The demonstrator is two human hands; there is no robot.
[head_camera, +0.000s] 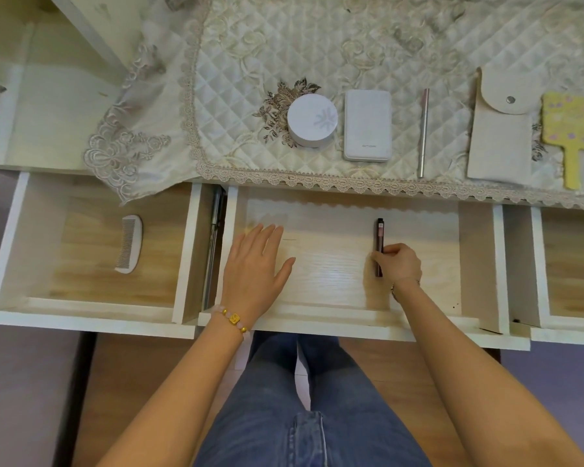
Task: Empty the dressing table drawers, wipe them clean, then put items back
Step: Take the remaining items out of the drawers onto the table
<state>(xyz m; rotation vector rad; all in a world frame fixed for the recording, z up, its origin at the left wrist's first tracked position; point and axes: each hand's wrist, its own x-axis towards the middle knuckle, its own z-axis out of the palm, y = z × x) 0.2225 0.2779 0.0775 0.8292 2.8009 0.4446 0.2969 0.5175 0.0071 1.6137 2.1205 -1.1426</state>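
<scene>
Fingers of right hand pinch dark pen in middle drawer, left hand flat nearby; comb in left drawer

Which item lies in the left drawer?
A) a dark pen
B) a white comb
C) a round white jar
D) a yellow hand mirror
B: the white comb lies on the floor of the left drawer; the right hand pinches the dark pen in the middle drawer.

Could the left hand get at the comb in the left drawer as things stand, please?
Probably yes: the left hand lies flat and empty in the middle drawer, and the comb lies uncovered in the open left drawer; only drawer walls stand between.
</scene>
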